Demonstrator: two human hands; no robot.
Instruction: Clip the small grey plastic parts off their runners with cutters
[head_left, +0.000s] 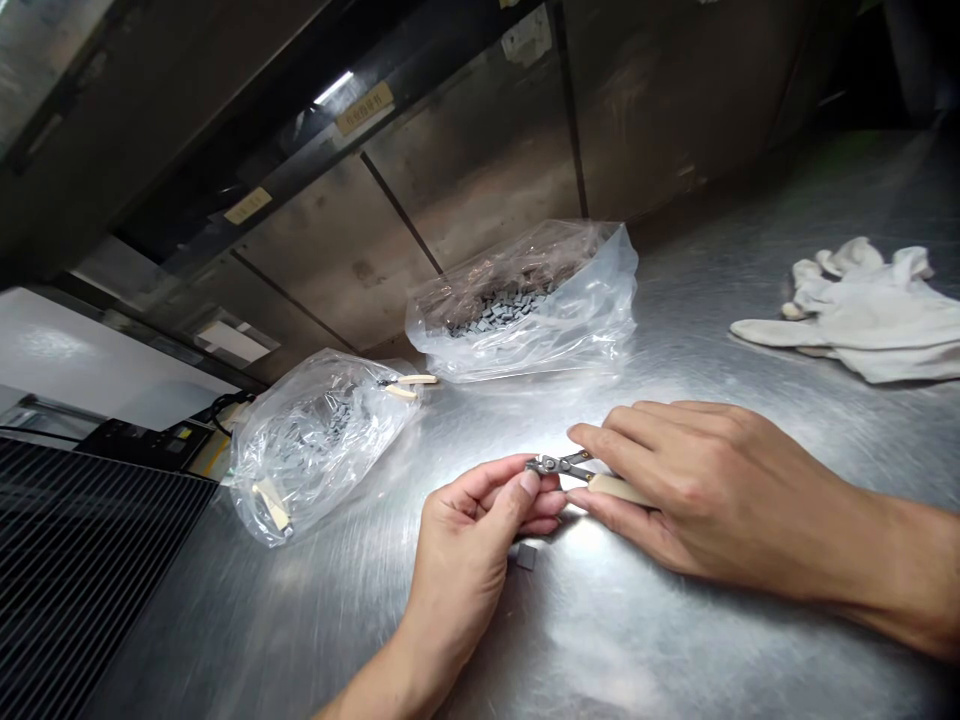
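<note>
My right hand (712,490) is shut on small side cutters (577,472) with cream handles, their metal jaws pointing left. My left hand (465,540) closes its thumb and fingers around the tip of those jaws, and anything small pinched there is hidden. A small grey block (526,557) lies on the table just below my left fingers. Two clear plastic bags hold many small grey blocks: one bag (525,305) stands further back, and the other (315,445) lies to the left. A second pair of cutters (405,385) rests against the left bag.
Both bags stand on a brushed steel table (675,650). White cloth gloves (862,315) lie in a heap at the right. A black ribbed grille (75,560) runs along the lower left edge, and metal wall panels (480,150) rise behind the table.
</note>
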